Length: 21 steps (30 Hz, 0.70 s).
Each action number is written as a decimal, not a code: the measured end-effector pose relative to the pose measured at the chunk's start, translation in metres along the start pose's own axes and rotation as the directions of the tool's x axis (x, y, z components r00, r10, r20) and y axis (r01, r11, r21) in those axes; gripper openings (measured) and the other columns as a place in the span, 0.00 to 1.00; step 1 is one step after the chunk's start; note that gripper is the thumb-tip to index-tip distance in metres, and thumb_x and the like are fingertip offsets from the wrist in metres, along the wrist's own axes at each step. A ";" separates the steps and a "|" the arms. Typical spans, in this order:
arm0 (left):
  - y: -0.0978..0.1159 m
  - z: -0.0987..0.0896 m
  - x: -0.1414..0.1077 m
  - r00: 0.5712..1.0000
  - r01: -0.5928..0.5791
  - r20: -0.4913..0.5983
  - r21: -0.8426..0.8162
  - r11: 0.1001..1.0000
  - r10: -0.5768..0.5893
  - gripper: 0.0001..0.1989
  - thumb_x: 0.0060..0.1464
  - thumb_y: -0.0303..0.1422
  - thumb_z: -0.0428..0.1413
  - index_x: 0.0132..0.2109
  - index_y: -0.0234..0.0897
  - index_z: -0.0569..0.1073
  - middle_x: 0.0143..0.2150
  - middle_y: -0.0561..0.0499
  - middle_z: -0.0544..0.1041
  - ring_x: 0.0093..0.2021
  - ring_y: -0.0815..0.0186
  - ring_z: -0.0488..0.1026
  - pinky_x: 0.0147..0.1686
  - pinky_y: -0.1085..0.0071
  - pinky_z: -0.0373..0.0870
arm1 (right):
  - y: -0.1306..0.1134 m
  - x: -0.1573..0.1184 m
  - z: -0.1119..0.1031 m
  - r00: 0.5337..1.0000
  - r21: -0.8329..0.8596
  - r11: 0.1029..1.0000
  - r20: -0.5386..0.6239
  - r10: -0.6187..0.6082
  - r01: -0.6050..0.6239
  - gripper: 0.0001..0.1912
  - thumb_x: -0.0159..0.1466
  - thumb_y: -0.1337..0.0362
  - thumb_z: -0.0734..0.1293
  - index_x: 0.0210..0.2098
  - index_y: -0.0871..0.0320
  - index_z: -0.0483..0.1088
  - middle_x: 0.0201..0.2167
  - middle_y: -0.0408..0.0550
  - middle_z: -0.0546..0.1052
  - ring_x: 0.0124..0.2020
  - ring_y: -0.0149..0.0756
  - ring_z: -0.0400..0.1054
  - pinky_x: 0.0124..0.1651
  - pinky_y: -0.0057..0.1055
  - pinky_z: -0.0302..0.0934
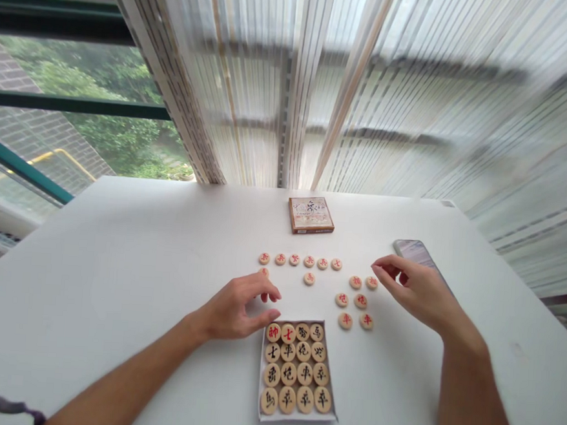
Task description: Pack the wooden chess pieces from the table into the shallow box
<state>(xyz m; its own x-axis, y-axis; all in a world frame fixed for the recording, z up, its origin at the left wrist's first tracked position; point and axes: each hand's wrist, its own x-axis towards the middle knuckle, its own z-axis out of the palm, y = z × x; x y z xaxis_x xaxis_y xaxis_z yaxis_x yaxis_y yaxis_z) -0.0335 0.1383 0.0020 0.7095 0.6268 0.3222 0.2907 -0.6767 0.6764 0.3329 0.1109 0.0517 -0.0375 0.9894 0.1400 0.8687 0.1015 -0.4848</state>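
Note:
My left hand [240, 308] hovers at the upper left corner of a shallow white box [332, 415]. Its thumb and index finger are apart, with nothing between them. Rows of round wooden xiangqi pieces fill the box: mostly black-marked, plus a red general piece [274, 332] and a red advisor piece [288, 333] in the top row. My right hand [418, 293] is beside a red elephant piece [372, 282], thumb and index tips close together and no piece visible in them. Paired red pieces lie below, including a cannon piece [361, 301] and a chariot piece [366, 321].
A row of red pieces [309, 261] crosses the white table [137, 280], with a red horse piece [309, 278] below it. Further back lies a flat box lid [311, 214]. A phone [414, 251] is partly behind my right hand. Curtains and a window stand beyond.

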 end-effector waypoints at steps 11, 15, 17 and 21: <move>-0.003 0.002 0.002 0.999 0.035 -0.029 0.052 0.998 -0.033 0.03 0.62 0.31 0.56 0.43 0.37 0.73 0.34 0.49 0.76 0.34 0.67 0.72 0.39 0.70 0.70 | 0.026 0.002 0.009 0.998 -0.060 0.998 0.056 0.035 -0.032 0.10 0.66 0.57 0.66 0.42 0.54 0.76 0.36 0.48 0.81 0.36 0.41 0.76 0.35 0.35 0.68; -0.004 0.002 0.002 0.999 0.034 -0.032 0.059 0.998 -0.032 0.04 0.62 0.31 0.56 0.43 0.37 0.74 0.34 0.49 0.76 0.33 0.67 0.72 0.39 0.70 0.70 | 0.037 0.001 0.010 0.988 -0.053 0.997 0.144 0.064 -0.057 0.15 0.67 0.53 0.65 0.45 0.54 0.76 0.43 0.50 0.80 0.39 0.41 0.77 0.38 0.35 0.70; -0.005 0.002 0.002 0.999 0.029 -0.035 0.062 0.998 -0.026 0.04 0.63 0.31 0.56 0.42 0.36 0.74 0.34 0.50 0.76 0.33 0.67 0.71 0.39 0.70 0.70 | 0.037 0.000 0.010 0.979 -0.030 0.998 0.194 0.068 -0.064 0.17 0.67 0.52 0.65 0.48 0.54 0.75 0.45 0.52 0.79 0.40 0.41 0.77 0.39 0.35 0.71; -0.007 0.004 0.001 0.999 0.021 -0.038 0.065 0.998 -0.019 0.03 0.63 0.30 0.56 0.42 0.36 0.74 0.33 0.50 0.76 0.33 0.68 0.71 0.38 0.71 0.69 | 0.029 0.002 0.012 0.964 -0.024 0.997 0.253 0.083 -0.079 0.17 0.64 0.53 0.67 0.48 0.54 0.76 0.45 0.52 0.79 0.39 0.41 0.77 0.39 0.34 0.71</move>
<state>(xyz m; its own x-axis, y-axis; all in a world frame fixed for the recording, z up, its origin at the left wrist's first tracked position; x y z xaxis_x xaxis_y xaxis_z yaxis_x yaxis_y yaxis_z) -0.0327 0.1419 -0.0050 0.6787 0.6538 0.3346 0.3470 -0.6870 0.6385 0.3518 0.1166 0.0272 -0.0890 0.9883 -0.1235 0.8805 0.0200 -0.4737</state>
